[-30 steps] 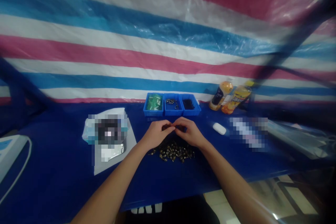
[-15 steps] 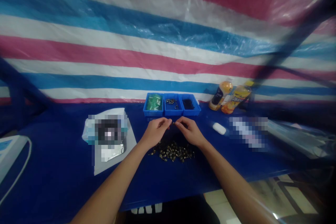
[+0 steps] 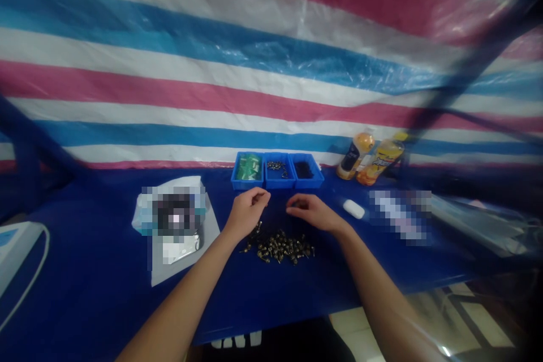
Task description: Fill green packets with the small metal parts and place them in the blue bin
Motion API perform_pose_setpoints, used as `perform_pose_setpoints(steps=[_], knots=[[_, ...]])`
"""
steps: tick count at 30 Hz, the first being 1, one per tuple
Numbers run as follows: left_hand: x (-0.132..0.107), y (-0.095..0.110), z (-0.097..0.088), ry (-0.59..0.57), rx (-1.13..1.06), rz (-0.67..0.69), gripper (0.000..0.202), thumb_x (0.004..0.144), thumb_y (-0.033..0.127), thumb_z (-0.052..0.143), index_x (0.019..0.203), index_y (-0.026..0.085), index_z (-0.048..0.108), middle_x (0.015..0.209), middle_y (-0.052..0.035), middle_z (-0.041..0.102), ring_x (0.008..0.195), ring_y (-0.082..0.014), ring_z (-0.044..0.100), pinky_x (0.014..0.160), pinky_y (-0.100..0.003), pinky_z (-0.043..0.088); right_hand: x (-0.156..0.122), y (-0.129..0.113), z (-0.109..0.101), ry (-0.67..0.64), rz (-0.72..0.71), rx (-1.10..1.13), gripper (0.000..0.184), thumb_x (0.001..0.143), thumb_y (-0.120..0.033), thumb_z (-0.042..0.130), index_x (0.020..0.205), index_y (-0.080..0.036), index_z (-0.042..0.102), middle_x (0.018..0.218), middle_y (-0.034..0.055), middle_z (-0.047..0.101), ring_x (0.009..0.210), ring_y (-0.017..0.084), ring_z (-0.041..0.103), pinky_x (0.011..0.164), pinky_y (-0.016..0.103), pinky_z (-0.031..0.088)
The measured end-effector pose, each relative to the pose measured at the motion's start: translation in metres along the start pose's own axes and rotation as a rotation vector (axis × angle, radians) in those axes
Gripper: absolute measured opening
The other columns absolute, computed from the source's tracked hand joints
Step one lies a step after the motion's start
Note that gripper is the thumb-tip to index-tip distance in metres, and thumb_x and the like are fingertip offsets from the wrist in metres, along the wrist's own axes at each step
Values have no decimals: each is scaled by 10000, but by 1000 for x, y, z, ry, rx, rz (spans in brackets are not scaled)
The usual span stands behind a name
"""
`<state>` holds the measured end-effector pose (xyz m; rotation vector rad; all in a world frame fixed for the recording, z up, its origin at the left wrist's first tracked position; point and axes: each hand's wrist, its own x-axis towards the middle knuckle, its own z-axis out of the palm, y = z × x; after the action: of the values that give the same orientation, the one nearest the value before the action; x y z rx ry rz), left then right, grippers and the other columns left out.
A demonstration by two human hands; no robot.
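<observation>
My left hand is closed in a pinch above the left end of a pile of small brass-coloured metal fittings, which look like screws or bolts. Whatever its fingertips hold is hidden or too small to make out. Across a gap, my right hand hovers over the pile's far right side, thumb and forefinger slightly parted, with nothing seen between them. Just beyond both hands stand three joined blue bins: the left bin has green packets, the middle bin small shiny metal parts, the right bin dark small pieces.
Two drink bottles stand at the back right, near a small white case. To the left, a white sheet lies under blurred-out items. A white device with a cable sits at the far left of the blue tabletop.
My hands were together, fingertips meeting at a tiny piece. Now they have come apart, my left hand shifting slightly left and my right hand moving right with its fingers loosened.
</observation>
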<state>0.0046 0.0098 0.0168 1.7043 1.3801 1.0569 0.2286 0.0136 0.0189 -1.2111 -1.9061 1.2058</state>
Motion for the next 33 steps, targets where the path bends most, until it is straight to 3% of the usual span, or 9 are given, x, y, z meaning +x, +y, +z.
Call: perform_pose_setpoints(steps=[3, 5, 15, 23, 27, 30, 33], knots=[[0, 0, -1, 6, 18, 5, 318, 868, 476, 506, 844, 200, 662, 748, -14, 670, 696, -174, 603, 657, -270, 437, -11, 0, -13, -295, 121, -91, 318, 765, -379, 701, 1017, -186, 717, 601, -25, 590, 495, 84, 450, 447, 195, 315], [-1, 1, -1, 13, 28, 5, 318, 868, 470, 500, 844, 198, 664, 747, -16, 670, 693, -176, 602, 655, -272, 436, -15, 1, -19, -376, 195, -105, 331, 781, -356, 672, 1073, -207, 721, 600, -20, 603, 454, 80, 436, 403, 188, 297], [-1, 3, -1, 6, 35, 11, 293, 869, 446, 503, 836, 202, 663, 736, -6, 659, 695, -170, 597, 656, -268, 430, -15, 3, -22, -428, 115, -201, 308, 793, -281, 626, 1075, -246, 743, 601, -28, 602, 495, 87, 427, 449, 199, 299], [-1, 2, -1, 1, 40, 7, 301, 868, 453, 499, 841, 203, 663, 743, -12, 664, 702, -178, 601, 666, -277, 434, -14, 11, -19, -335, 46, -313, 185, 783, -293, 651, 909, -210, 757, 694, -3, 677, 584, 123, 550, 537, 226, 397], [-1, 2, -1, -7, 32, 4, 291, 872, 449, 504, 847, 205, 661, 747, -9, 661, 704, -175, 599, 667, -276, 430, -14, 7, -23, -169, 11, -285, 150, 782, -273, 650, 872, -181, 728, 808, 20, 687, 655, 128, 576, 597, 239, 436], [-1, 2, -1, -11, 31, 10, 286, 877, 449, 506, 851, 208, 659, 745, -2, 651, 702, -170, 590, 661, -271, 420, -13, 2, -24, -36, 29, -165, 213, 815, -289, 620, 975, -168, 691, 785, 21, 667, 606, 113, 550, 550, 229, 422], [-1, 2, -2, -10, 32, 9, 283, 879, 446, 506, 853, 210, 660, 755, 1, 652, 703, -166, 586, 661, -268, 413, -9, -2, -22, 55, -5, 3, 307, 836, -312, 604, 1107, -170, 634, 917, 46, 668, 570, 88, 540, 521, 220, 428]])
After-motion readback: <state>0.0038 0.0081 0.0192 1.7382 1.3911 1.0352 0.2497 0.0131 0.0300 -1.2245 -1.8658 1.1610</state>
